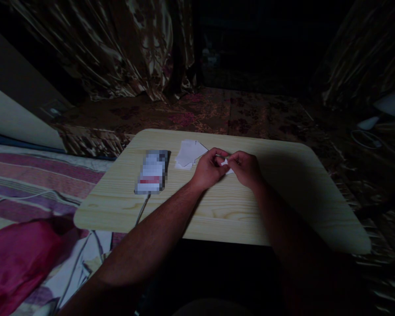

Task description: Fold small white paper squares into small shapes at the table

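Note:
Both hands meet over the middle of a pale wooden lap table [283,206]. My left hand [208,168] and my right hand [246,169] are closed in a pinch on one small white piece of paper [225,163] held between them, just above the tabletop. Most of that paper is hidden by the fingers. A small stack of white paper squares [189,152] lies on the table just left of my left hand.
A phone [151,172] lies on the table's left part with a cable [141,213] running off the near edge. Striped bedding and a red cloth [16,254] lie to the left. Patterned dark fabric covers the floor and hangs behind.

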The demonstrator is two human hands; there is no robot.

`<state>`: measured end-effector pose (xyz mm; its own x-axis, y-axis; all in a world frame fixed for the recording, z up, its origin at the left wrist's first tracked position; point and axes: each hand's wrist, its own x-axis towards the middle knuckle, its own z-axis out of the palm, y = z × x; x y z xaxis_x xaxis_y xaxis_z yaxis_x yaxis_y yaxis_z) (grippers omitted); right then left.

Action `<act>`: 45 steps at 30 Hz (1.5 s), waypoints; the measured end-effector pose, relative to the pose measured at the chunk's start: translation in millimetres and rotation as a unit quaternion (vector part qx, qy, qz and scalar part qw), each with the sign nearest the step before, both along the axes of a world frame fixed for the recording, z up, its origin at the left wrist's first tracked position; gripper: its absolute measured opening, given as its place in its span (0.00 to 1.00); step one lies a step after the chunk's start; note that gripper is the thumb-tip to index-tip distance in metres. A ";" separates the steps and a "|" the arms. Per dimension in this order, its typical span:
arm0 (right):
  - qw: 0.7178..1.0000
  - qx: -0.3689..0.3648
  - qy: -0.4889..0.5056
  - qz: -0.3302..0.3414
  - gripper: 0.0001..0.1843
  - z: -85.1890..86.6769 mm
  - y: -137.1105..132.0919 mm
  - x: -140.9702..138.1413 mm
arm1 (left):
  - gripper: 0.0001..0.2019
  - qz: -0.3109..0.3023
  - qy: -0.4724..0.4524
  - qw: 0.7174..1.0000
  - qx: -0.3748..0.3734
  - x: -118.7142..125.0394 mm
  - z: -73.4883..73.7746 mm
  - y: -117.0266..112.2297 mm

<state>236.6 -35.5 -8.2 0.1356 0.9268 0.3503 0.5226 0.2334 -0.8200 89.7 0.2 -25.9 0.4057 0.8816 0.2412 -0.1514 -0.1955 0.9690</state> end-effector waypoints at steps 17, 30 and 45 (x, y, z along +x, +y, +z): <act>0.999 -0.010 0.031 0.002 0.08 2.9 0.2 1.7 | 0.17 0.033 0.000 0.999 0.009 -0.6 -0.3 2.7; 0.994 -0.044 0.096 0.003 0.04 1.5 4.0 6.4 | 0.20 0.050 -0.062 0.992 -0.098 -2.3 4.6 6.3; 0.994 -0.048 0.091 0.026 0.04 0.1 3.5 5.3 | 0.11 0.028 -0.081 0.990 -0.108 -1.8 2.8 6.0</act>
<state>241.9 -32.0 -8.0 0.1403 0.9623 0.2331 0.3531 0.1713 -0.9198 87.9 6.2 -23.0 0.3263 0.9397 0.1023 -0.3036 0.0017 0.9528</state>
